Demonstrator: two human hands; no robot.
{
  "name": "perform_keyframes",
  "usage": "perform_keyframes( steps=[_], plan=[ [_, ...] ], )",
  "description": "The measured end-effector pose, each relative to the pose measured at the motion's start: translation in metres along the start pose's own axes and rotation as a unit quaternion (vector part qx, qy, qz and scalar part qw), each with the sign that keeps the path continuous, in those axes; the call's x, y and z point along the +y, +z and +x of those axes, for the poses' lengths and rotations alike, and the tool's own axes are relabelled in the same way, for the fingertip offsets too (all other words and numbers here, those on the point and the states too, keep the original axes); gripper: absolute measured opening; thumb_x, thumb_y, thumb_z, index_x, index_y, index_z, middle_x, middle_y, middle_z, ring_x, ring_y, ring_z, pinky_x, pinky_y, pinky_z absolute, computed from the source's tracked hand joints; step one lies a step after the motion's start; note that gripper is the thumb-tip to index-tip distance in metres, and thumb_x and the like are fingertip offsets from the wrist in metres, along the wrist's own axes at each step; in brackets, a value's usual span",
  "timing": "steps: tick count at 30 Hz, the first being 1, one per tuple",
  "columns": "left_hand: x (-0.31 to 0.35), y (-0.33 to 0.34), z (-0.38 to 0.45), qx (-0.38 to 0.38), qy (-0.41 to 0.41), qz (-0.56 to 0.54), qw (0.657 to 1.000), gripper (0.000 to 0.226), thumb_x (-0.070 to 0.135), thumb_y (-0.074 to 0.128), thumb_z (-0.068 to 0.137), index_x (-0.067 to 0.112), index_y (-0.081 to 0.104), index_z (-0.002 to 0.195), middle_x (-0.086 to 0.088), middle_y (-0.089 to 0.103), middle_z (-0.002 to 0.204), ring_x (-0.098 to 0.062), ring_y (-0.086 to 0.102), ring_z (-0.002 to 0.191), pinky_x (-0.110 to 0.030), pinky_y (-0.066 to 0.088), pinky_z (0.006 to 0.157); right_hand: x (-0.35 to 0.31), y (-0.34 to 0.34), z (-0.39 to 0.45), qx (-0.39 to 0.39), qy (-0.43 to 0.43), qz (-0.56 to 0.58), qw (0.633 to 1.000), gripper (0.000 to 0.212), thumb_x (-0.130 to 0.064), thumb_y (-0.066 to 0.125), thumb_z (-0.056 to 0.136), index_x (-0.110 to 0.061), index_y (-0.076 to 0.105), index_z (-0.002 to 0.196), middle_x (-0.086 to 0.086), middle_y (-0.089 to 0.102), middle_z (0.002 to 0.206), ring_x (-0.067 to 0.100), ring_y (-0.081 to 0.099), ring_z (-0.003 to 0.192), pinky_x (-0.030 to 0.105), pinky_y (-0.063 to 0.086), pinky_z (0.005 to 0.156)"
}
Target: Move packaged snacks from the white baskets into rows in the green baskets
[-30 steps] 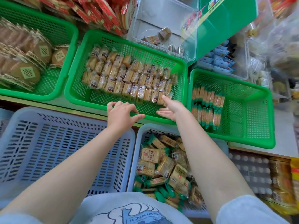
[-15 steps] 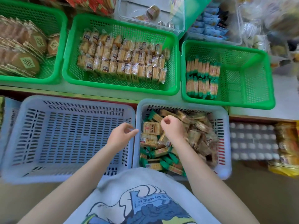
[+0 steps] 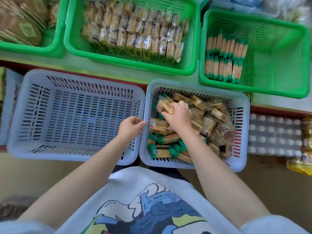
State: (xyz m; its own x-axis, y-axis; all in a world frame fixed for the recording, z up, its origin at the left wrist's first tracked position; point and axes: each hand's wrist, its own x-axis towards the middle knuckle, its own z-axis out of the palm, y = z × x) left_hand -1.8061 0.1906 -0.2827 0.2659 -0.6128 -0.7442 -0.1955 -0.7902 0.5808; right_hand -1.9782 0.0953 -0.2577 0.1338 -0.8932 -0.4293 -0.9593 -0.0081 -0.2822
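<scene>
Right hand (image 3: 179,116) inside near right white basket (image 3: 243,105), fingers curled around cracker packet (image 3: 166,105) atop loose packet pile (image 3: 207,122). Left hand (image 3: 130,128) at rim between two white baskets, fingers loosely curled, holding nothing. Left white basket (image 3: 20,98) alongside. Far middle green basket (image 3: 194,53) holds packet rows (image 3: 135,36); far right green basket (image 3: 300,65) holds green-ended packet rows (image 3: 224,54).

A pale green shelf (image 3: 104,69) runs across the top, and three green baskets sit directly on it: the left green basket (image 3: 50,49), the middle green basket (image 3: 128,62) and the right green basket (image 3: 253,86), side by side. Below the shelf edge, on a lower level, two white baskets stand just beside each other: the left white basket (image 3: 16,115) and the right white basket (image 3: 243,132).
</scene>
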Motion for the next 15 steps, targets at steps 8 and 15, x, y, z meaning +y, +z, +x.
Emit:
perform_keyframes(
  steps=[8,15],
  plan=[
    [0.03,-0.004,-0.027,-0.171,0.012,-0.304,0.937,0.041,0.045,0.059,0.098,0.021,0.059,0.131,-0.004,0.069,0.123,-0.023,0.068,0.11,-0.041,0.056,0.095,-0.018,-0.036,-0.044,-0.079,-0.044,0.307,0.948,0.025,-0.033,0.07,0.092,-0.023,0.054,0.108,-0.004,0.068,0.089,0.012,0.064,0.081,0.031,0.051,0.073],
    [-0.006,-0.023,-0.025,-0.082,-0.019,-0.313,0.946,0.026,0.026,0.068,0.095,0.013,0.064,0.117,-0.007,0.074,0.114,-0.022,0.073,0.098,-0.03,0.059,0.075,-0.002,-0.004,-0.024,-0.104,-0.044,0.095,0.989,0.032,-0.039,0.071,0.091,-0.022,0.066,0.117,-0.004,0.069,0.116,0.017,0.062,0.109,0.039,0.05,0.097]
  ],
)
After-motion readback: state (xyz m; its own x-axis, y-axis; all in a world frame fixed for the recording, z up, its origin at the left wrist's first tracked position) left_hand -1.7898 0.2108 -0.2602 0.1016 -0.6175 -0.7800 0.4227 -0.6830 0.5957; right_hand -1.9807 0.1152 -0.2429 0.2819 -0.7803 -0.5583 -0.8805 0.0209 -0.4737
